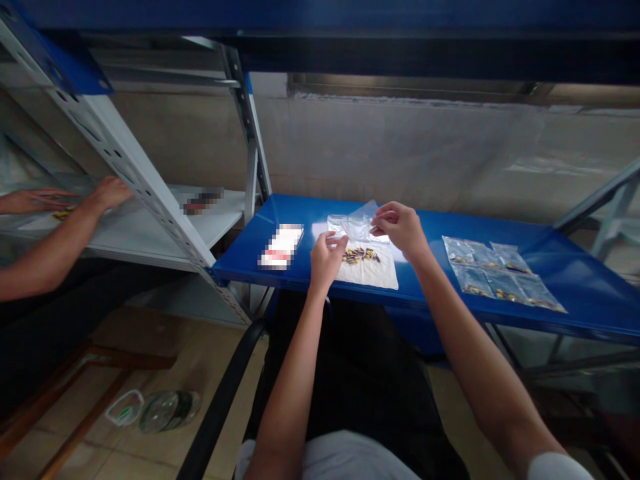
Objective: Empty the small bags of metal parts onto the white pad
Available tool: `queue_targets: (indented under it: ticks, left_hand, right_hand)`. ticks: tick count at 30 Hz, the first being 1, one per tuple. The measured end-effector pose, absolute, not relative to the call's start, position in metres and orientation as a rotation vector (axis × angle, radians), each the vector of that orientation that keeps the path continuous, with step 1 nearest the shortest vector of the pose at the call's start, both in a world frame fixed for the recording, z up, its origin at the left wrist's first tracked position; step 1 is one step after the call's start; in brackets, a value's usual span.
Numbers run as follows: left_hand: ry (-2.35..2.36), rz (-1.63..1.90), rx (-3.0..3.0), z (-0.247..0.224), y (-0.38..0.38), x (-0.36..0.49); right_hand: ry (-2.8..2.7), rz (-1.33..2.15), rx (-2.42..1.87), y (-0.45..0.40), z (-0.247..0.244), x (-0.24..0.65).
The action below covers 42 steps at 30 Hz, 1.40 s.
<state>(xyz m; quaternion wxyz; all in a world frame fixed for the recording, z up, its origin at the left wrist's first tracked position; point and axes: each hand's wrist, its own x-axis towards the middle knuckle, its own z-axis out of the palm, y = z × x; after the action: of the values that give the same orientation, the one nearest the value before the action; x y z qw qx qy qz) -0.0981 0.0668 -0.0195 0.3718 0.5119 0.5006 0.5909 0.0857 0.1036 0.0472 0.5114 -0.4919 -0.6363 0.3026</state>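
Observation:
A small clear plastic bag is between my two hands, above the blue table. My right hand pinches its right edge between thumb and fingers. At the bag's left side, my left hand has its fingers curled with the tips together at the edge. Just below them, several small yellow-and-dark parts lie loose in a heap on a white cloth. More clear plastic lies flat behind the cloth, partly hidden by my hands.
Several filled clear bags lie in rows on the blue table at right. A blurred-out white item lies at left. A metal upright separates a grey shelf, where a co-worker's hands are busy. A plastic bottle lies on the floor.

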Motion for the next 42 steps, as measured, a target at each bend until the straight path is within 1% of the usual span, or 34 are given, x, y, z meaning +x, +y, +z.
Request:
queue_targets:
  ticks: [2, 4, 7, 9, 13, 17, 21, 24, 31, 37, 40, 42]
  left_hand:
    - [1.134, 1.524, 1.098, -0.019, 0.067, -0.089]
    - [1.052, 1.566, 1.010, -0.021, 0.068, -0.082]
    - [1.098, 1.695, 1.035, -0.023, 0.070, -0.084]
    - [1.158, 1.721, 1.118, -0.023, 0.077, -0.092]
    - [1.295, 1.626, 1.370, -0.015, 0.111, -0.113]
    - [1.553, 1.546, 1.564, -0.004, 0.163, -0.124]
    - [1.713, 1.437, 1.632, -0.001, 0.204, -0.124]
    - [1.742, 1.388, 1.638, -0.009, 0.219, -0.123]
    - [1.728, 1.397, 1.669, -0.028, 0.225, -0.121]
    - [1.731, 1.452, 1.692, -0.025, 0.216, -0.121]
    - [1.756, 1.505, 1.666, -0.017, 0.198, -0.126]
    - [1.740, 1.566, 1.636, -0.010, 0.175, -0.130]
  right_hand:
    - [-1.337, 0.874, -1.092, 0.099, 0.031, 0.075]
    - [-1.243, 0.997, -1.030, 0.091, 0.015, 0.064]
    - [-1.223, 1.134, -1.002, 0.081, 0.002, 0.054]
    - [-1.264, 1.147, -1.000, 0.081, 0.002, 0.053]
    - [-1.414, 0.958, -1.097, 0.105, 0.008, 0.052]
    - [-1.706, 0.611, -1.341, 0.143, 0.009, 0.041]
    - [-1.966, 0.294, -1.513, 0.169, 0.006, 0.031]
    - [-2.146, 0.143, -1.639, 0.176, 0.004, 0.028]
    - [-2.273, 0.096, -1.759, 0.169, 0.009, 0.022]
    - [-2.326, 0.093, -1.753, 0.152, 0.025, 0.021]
    - [-2.363, 0.069, -1.686, 0.113, 0.038, 0.034]
    - [-2.426, 0.077, -1.592, 0.062, 0.046, 0.048]
